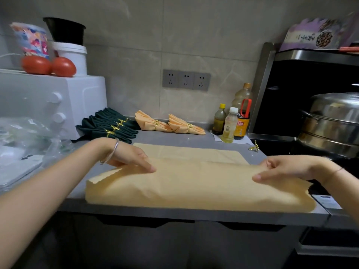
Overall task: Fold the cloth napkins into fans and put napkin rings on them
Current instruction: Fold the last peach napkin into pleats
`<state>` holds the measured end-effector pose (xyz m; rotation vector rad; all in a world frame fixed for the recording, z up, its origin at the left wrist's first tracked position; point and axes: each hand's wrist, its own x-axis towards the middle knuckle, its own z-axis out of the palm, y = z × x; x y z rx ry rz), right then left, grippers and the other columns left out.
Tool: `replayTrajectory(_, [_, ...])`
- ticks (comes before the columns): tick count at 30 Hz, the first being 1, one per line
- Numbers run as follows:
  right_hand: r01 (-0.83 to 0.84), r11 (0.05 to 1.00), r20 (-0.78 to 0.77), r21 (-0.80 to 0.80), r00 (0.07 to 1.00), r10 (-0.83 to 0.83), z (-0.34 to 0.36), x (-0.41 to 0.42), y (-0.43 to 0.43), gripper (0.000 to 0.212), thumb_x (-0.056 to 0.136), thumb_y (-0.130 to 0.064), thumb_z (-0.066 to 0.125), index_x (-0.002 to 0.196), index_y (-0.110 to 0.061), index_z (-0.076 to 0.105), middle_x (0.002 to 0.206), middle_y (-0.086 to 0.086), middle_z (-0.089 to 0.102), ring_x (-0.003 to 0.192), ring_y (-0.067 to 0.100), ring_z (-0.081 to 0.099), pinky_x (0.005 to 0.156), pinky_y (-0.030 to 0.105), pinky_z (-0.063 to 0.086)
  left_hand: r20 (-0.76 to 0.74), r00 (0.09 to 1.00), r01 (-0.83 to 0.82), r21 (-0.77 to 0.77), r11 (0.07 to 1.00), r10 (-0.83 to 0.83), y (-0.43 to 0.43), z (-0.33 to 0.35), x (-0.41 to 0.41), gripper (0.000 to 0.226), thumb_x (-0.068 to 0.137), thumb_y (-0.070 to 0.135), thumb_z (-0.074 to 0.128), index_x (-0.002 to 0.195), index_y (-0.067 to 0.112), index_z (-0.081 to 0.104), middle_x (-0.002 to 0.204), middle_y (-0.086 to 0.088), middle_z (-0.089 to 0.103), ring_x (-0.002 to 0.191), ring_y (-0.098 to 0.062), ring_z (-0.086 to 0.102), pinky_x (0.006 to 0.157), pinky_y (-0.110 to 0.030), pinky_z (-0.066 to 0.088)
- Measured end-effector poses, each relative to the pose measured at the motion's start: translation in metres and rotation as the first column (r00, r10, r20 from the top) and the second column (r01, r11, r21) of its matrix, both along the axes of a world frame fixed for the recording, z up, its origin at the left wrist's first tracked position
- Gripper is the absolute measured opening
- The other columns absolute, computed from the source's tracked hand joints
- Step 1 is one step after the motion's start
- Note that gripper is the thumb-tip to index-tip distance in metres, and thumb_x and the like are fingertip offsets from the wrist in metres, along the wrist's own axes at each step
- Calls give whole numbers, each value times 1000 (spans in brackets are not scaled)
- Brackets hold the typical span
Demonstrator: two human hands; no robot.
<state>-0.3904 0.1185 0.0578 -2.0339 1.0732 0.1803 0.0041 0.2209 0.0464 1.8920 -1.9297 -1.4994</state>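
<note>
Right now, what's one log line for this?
step: folding peach napkin | left hand: holds fold | right hand: pinches fold | gold ring: lying loose

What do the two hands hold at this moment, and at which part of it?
Both hold the peach napkin: the left hand pinches its raised fold near the left end, the right hand near the right end.
</note>
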Motion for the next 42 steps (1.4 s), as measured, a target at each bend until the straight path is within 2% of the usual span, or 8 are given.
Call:
replayTrajectory(5, [113, 973, -24, -200, 993, -120, -9, 13, -41, 31, 91, -43, 58, 79, -17, 71, 81, 0, 73, 69, 11, 67, 63, 20, 51, 92, 994, -41, -127, 991, 52, -35, 0, 8, 33, 89, 39, 59, 59, 24, 59, 64, 13, 65, 55, 0, 46, 74, -22, 45])
replayTrajectory(6, [109, 957, -48, -270, 991, -126, -16, 18, -49, 32, 92, -43, 56, 82, -18, 72, 81, -4, 73, 70, 8, 67, 67, 18, 50, 133, 987, -70, -185, 980, 96, -41, -5, 10, 38, 90, 40, 59, 57, 20, 60, 76, 8, 72, 72, -7, 64, 84, -30, 46])
replayTrajectory(7, [105, 940, -55, -324, 990, -129, -24, 23, -63, 32, 93, -43, 55, 84, -17, 72, 79, -5, 71, 70, 6, 66, 68, 17, 48, 166, 974, -107, -255, 961, 153, -54, -10, 13, 43, 91, 40, 59, 55, 17, 59, 93, 4, 69, 102, -11, 48, 93, -38, 43])
replayTrajectory(13, [167, 816, 13, -553, 981, -192, -60, 53, -131, 29, 92, -33, 59, 80, -8, 66, 68, -4, 57, 59, 7, 48, 53, 13, 34, 334, 827, -210, -563, 799, 452, -130, -52, 22, 26, 88, 34, 63, 64, 24, 61, 75, 4, 60, 69, -14, 51, 64, -24, 41])
replayTrajectory(17, [137, 769, 6, -625, 985, -171, -81, 69, -169, 21, 91, -23, 59, 72, -15, 62, 73, -2, 60, 67, 12, 50, 56, 15, 35, 413, 761, -185, -602, 777, 501, -168, -75, 25, 14, 91, 32, 59, 88, 22, 67, 97, 2, 68, 90, -18, 62, 81, -28, 49])
replayTrajectory(34, [256, 676, 48, -691, 949, -311, -116, 94, -222, 11, 88, -24, 59, 77, -22, 57, 85, -2, 62, 83, 18, 56, 65, 27, 41, 559, 589, -83, -676, 732, 584, -218, -102, 29, 10, 96, 25, 44, 91, 26, 52, 106, 2, 63, 100, -19, 56, 78, -26, 36])
replayTrajectory(38, [286, 605, 75, -743, 934, -349, -122, 93, -215, 10, 89, -33, 59, 91, -24, 55, 101, -2, 63, 96, 21, 55, 78, 28, 35, 580, 547, -94, -674, 732, 604, -218, -106, 25, 19, 97, 24, 44, 112, 22, 56, 122, -2, 59, 113, -21, 52, 90, -28, 38])
replayTrajectory(42, [326, 468, 180, -821, 927, -330, -127, 96, -189, 38, 91, -35, 57, 125, -18, 51, 128, 0, 52, 119, 25, 47, 104, 34, 26, 622, 521, -28, -672, 740, 585, -206, -109, 14, 50, 99, 31, 44, 145, 20, 28, 149, -2, 35, 136, -22, 31, 110, -33, 27])
